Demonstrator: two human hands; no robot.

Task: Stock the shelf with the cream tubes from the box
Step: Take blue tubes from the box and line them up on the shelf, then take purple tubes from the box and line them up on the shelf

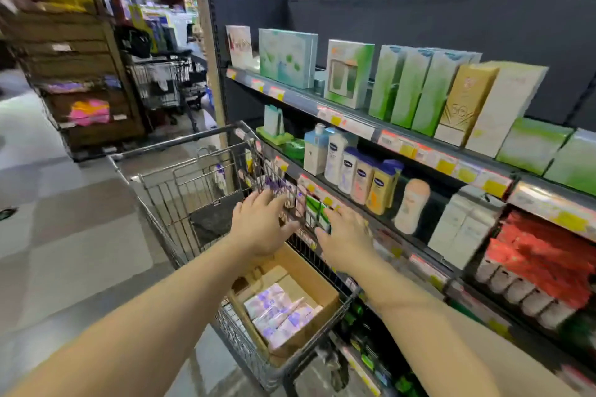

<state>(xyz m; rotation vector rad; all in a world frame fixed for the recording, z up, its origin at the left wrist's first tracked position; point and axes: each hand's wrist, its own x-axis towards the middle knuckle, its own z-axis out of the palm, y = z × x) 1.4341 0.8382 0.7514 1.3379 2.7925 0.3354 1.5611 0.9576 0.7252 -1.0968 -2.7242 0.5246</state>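
Observation:
An open cardboard box [322, 290] sits in the near end of a wire shopping cart [180, 142]. Several white-and-purple cream tubes [280, 316] lie inside it. My left hand [261, 226] reaches out above the box with fingers spread, fingertips at the cart's right wire side. My right hand [346, 238] stretches toward the shelf edge [322, 192], its straight fingers touching green-and-white packs [317, 214]. Neither hand holds a tube. More purple tubes [274, 184] show behind the cart wire at shelf level.
The cart stands close against the dark shelving on the right. Lotion bottles [361, 179] fill the middle shelf and green and gold boxes [419, 90] the top one. Red-capped items [541, 267] sit at lower right. Open aisle floor [64, 235] lies to the left, with another cart [167, 80] farther back.

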